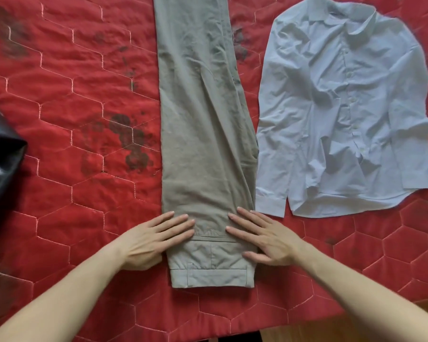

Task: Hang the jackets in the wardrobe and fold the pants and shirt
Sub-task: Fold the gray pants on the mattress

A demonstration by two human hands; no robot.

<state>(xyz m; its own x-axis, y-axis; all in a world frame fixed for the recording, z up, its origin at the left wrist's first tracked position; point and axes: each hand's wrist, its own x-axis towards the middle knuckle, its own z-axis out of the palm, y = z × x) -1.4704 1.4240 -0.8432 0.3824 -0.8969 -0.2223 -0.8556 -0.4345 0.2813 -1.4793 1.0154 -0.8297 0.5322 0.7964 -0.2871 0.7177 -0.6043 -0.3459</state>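
Here, both hands, left (150, 239) and right (265, 236), grip flat and unclenched, on the khaki pants (203, 134) beside the shirt (344, 114).

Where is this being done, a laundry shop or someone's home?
Most likely a home bedroom: a red quilted bedspread covers the surface, with pants and a shirt laid flat on it for folding.

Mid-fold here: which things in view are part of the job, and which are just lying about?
In the job:
pants, pressed flat by left hand and right hand
shirt, spread out
black garment at the left edge, perhaps a jacket

Lying about:
red quilt, only the surface underneath
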